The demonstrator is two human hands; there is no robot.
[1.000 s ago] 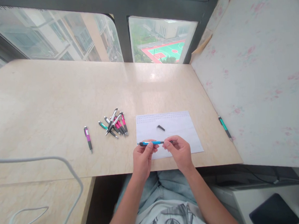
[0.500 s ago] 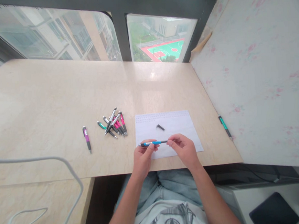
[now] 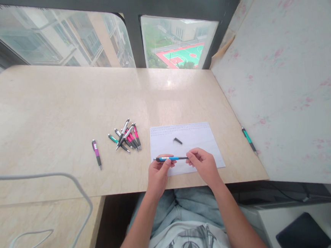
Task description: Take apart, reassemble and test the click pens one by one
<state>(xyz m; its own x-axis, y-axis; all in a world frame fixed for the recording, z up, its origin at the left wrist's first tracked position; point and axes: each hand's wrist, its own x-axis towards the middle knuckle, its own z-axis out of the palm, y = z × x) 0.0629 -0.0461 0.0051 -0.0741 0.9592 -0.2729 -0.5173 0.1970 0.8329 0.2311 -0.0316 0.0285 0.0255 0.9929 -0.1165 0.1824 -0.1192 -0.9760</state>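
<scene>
While the left hand (image 3: 157,176) is pinching a blue pen (image 3: 170,158) by its barrel, thumb and fingers closed on it, the right hand (image 3: 204,166) is gripping the thin dark length (image 3: 183,158) at the pen's right end, its thumb and fingertips drawn together. The pen is pointing left to right over the near half of a white sheet (image 3: 196,146), which is showing lines of writing along its far edge. Just beyond the pen, a short black piece (image 3: 178,141) is lying on the sheet. To the left, a pile of pens (image 3: 130,138), green, white and pink, is resting on the table (image 3: 67,109). Farther left, a purple pen (image 3: 95,149) is lying apart, and a green pen (image 3: 248,139) is lying along the right edge by the wall (image 3: 290,102).
</scene>
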